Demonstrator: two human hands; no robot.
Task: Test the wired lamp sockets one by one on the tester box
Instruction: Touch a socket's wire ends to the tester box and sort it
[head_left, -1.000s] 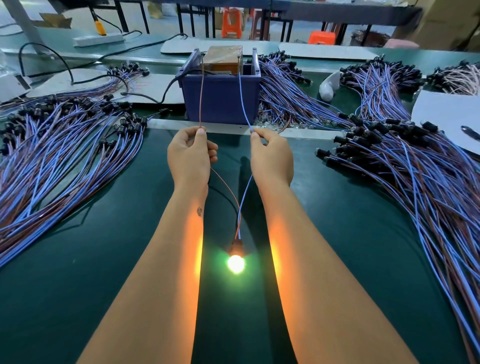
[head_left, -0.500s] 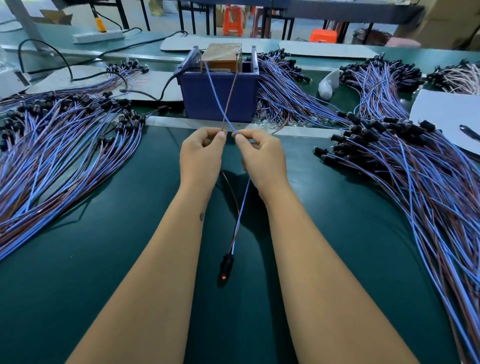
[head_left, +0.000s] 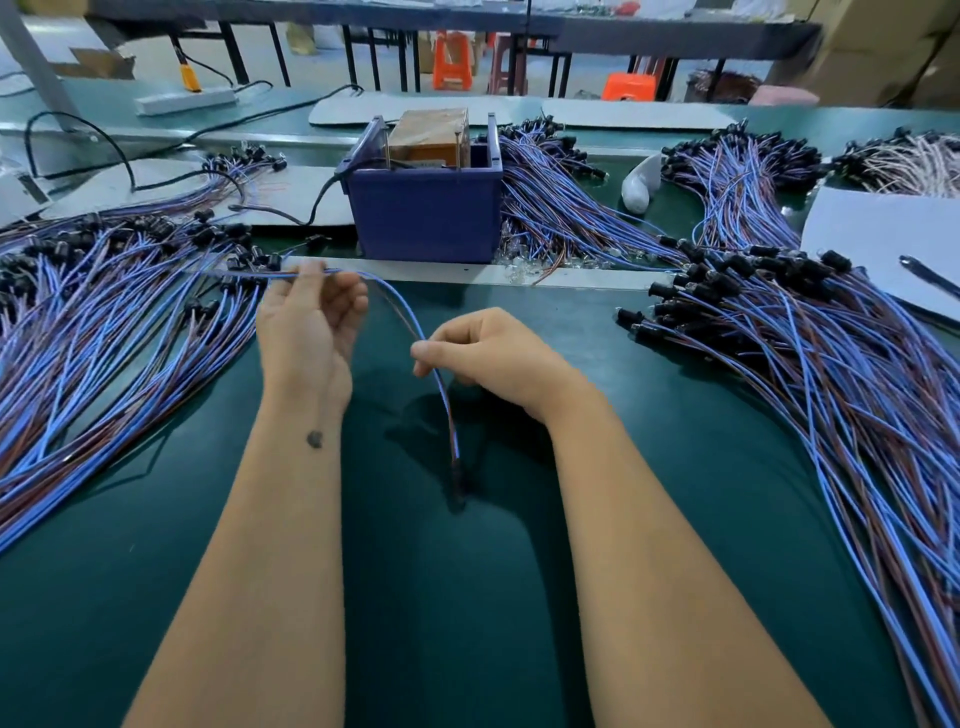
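Left hand (head_left: 311, 332) pinching lead ends, right hand (head_left: 483, 353) pinching mid-wire; socket (head_left: 457, 491) unlit on near mat, tester box (head_left: 423, 208) far centre. I'd lay it flat on left pile (head_left: 104, 322), untangled.

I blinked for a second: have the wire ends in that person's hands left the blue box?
Yes. The wire ends have swung off the blue tester box toward the left pile, held by the left hand.

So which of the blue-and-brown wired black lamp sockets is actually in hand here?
The single wired socket hanging between the forearms: the left hand and right hand both pinch its wires. All others lie in side heaps.
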